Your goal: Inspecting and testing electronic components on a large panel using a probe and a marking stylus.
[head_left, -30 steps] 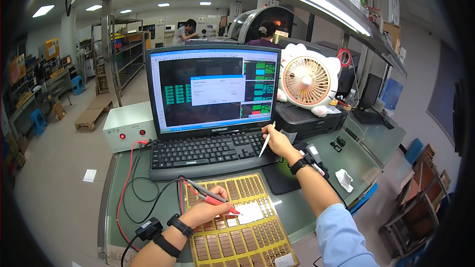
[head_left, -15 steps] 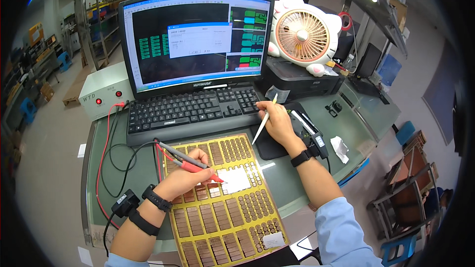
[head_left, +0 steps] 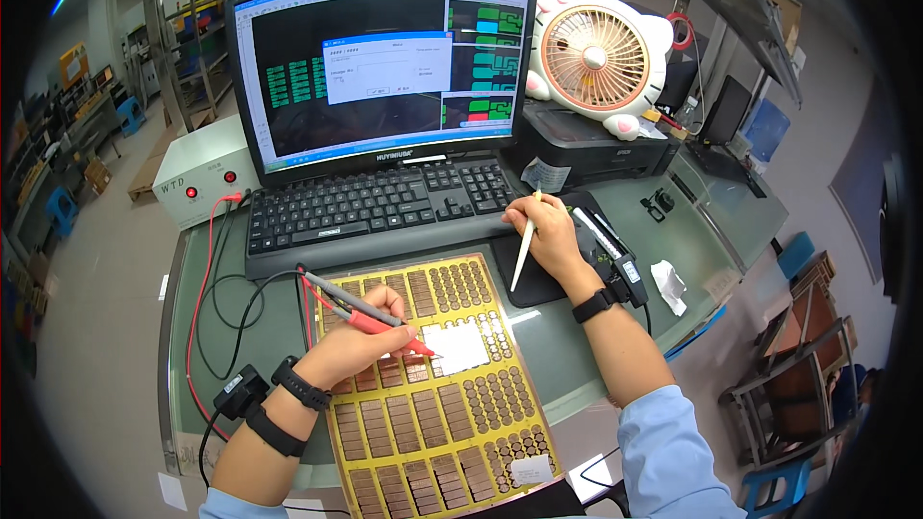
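A yellow circuit board panel [head_left: 415, 420] with rows of copper-brown rectangles and round pads lies in front of me. Over its upper half, my left hand [head_left: 356, 351] grips a red test probe [head_left: 373, 323] and a grey test probe [head_left: 332, 289] together. Their tips point down at the panel beside a bright glare patch. My right hand [head_left: 550, 238] pinches a slim white pen-shaped stick [head_left: 523, 256], its tip slanting down over a black mouse pad [head_left: 532, 290]. That hand's fingertips are by the right end of the black keyboard [head_left: 380, 209].
Behind the keyboard stands a monitor [head_left: 288, 139] with a dialog box. At left, a white box [head_left: 204, 171] feeds red and black leads. A fan [head_left: 601, 58] sits on a black printer [head_left: 601, 149]. Crumpled white paper [head_left: 668, 287] lies at right.
My right hand has drawn back slightly from the keyboard's number keys, and the white stick has tilted more upright. My left hand and the probes stay almost in place on the panel.
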`<action>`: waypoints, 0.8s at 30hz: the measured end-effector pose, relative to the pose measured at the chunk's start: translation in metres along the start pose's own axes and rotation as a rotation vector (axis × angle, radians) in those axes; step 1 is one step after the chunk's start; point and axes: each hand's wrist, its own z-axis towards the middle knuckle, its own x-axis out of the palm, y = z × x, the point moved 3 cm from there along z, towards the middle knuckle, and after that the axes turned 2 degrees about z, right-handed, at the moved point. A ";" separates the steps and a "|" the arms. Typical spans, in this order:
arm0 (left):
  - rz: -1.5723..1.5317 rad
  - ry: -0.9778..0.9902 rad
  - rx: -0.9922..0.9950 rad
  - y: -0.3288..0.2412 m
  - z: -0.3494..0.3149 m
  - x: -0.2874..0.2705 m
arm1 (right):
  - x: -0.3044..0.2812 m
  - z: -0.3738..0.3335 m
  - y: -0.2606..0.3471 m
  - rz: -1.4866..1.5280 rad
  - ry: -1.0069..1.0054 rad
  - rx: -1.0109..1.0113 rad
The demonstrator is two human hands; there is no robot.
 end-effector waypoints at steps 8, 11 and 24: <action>-0.026 -0.011 -0.036 0.000 0.004 0.002 | 0.008 -0.005 -0.011 0.201 0.038 0.237; -0.032 -0.015 -0.020 -0.003 0.000 0.001 | 0.001 0.010 -0.003 0.025 -0.076 0.015; -0.026 0.000 -0.039 0.002 0.001 -0.002 | 0.027 0.043 -0.013 0.077 0.272 0.034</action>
